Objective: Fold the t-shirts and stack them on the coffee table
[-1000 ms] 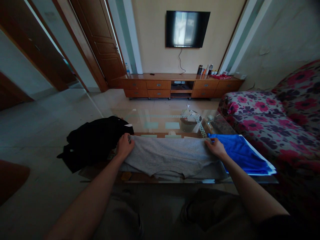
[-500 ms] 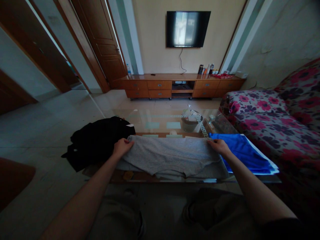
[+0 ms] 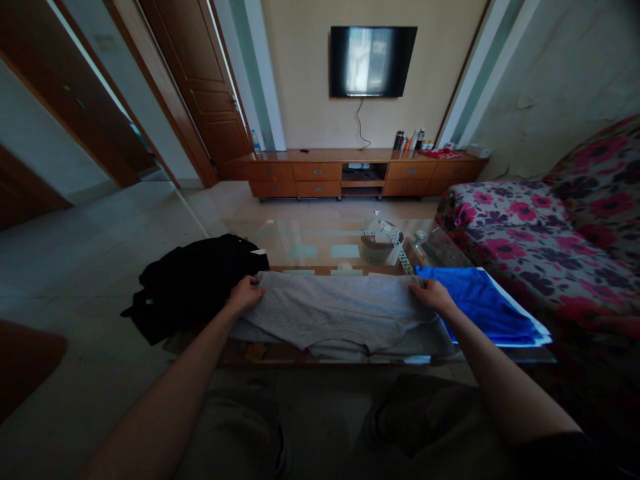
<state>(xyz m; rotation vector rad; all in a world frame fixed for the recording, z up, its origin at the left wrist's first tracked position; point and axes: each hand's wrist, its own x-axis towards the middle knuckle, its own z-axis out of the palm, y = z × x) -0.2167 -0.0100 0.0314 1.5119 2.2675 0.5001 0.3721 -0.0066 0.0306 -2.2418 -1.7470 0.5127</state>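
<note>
A grey T-shirt (image 3: 340,310) lies spread across the near part of a glass coffee table (image 3: 320,240). My left hand (image 3: 245,293) grips the shirt's far left corner, fingers closed on the cloth. At the far right corner my right hand (image 3: 433,295) pinches the fabric. A heap of black clothing (image 3: 193,283) sits just left of my left hand. A folded blue garment with white trim (image 3: 487,313) lies right of my right hand.
A small bowl with crumpled paper (image 3: 377,243) stands on the far side of the table. A floral sofa (image 3: 550,233) runs along the right. A wooden TV cabinet (image 3: 360,173) and wall TV (image 3: 373,61) are at the back. Tiled floor lies to the left.
My hands stay on the shirt's far corners; the left hand slid slightly toward me along the edge. The camera shifted a little.
</note>
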